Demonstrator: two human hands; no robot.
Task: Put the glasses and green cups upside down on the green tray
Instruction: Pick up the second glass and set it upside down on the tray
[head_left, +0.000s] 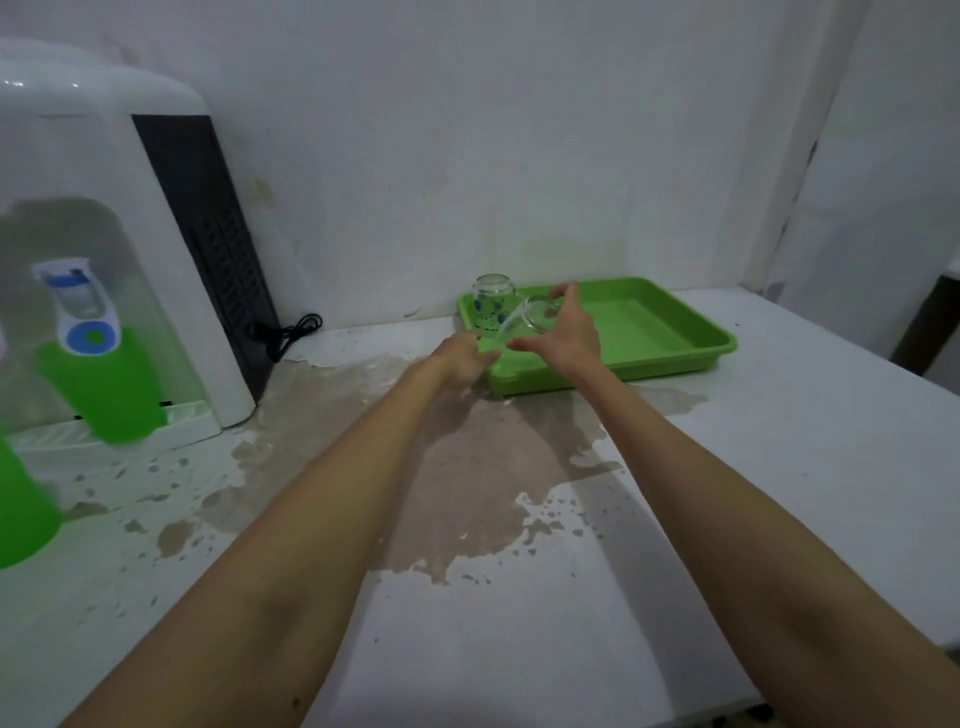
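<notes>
We are tilting a clear glass (524, 322) over the near left corner of the green tray (670, 338), our right hand (563, 332) spread around it with fingers (569, 291) and thumb wide on its sides. Our left hand (465, 356) is resting at the tray's left edge; how its fingers are closing we cannot tell. Another glass with blue print (492, 306) is standing upside down in the tray's far left corner. Two green cups (98, 387) are waiting on the surface (779, 467) by the water dispenser (119, 249).
</notes>
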